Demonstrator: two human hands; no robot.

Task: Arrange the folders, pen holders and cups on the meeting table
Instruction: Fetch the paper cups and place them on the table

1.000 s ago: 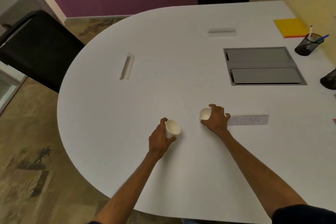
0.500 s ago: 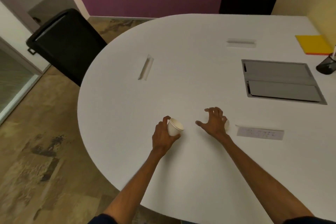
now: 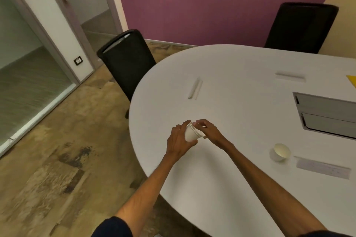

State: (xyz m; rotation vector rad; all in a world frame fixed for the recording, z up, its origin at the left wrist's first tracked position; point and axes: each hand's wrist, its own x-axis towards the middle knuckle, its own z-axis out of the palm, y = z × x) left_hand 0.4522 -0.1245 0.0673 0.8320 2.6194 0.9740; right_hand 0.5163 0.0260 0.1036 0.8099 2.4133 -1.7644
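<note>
A small stack of white paper cups point(image 3: 191, 134) is tilted above the white meeting table point(image 3: 221, 169) near its left curved edge. My left hand point(image 3: 178, 141) wraps around the stack from the left. My right hand point(image 3: 209, 130) pinches the stack's rim with its fingertips. One single white paper cup point(image 3: 281, 152) stands upright on the table to the right, apart from both hands. A corner of a yellow folder point(image 3: 352, 81) shows at the right edge.
A white name strip point(image 3: 323, 168) lies right of the single cup. A grey cable hatch point(image 3: 327, 115) is set into the table farther back, with two white slots point(image 3: 195, 89) point(image 3: 290, 76). Black chairs point(image 3: 127, 61) point(image 3: 300, 27) stand at the table's left and far side.
My right hand let go of its cup, left it standing on the table, and moved left to the stack in my left hand. The view swung left.
</note>
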